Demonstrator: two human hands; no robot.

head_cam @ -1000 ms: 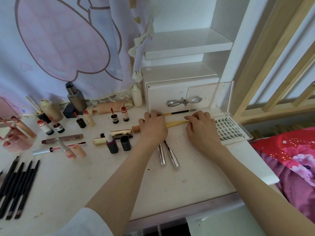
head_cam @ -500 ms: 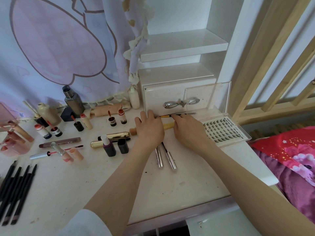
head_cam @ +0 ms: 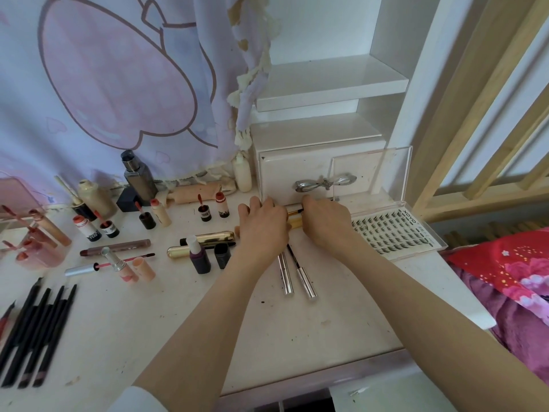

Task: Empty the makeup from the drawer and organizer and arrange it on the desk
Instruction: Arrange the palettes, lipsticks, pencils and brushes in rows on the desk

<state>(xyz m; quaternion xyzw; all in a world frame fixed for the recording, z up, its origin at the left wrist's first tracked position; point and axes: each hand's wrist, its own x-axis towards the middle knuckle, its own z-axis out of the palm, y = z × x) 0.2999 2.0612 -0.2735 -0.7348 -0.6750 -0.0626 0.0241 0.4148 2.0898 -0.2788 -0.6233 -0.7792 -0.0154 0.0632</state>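
Two hands work together: our left hand (head_cam: 263, 226) and right hand (head_cam: 325, 223) curl their fingers round a thin gold-and-black brush (head_cam: 294, 212). It lies on the counter (head_cam: 297, 337) just beside the white drawer (head_cam: 297, 179). We think both ends are held so we can lay it straight.

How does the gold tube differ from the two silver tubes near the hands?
The gold tube is fat, round-ended and lies crosswise; the silver tubes are thin and point toward the person. The gold tube lies clear of the left hand, which covers the silver tubes' far ends. All lie flat on the desk.
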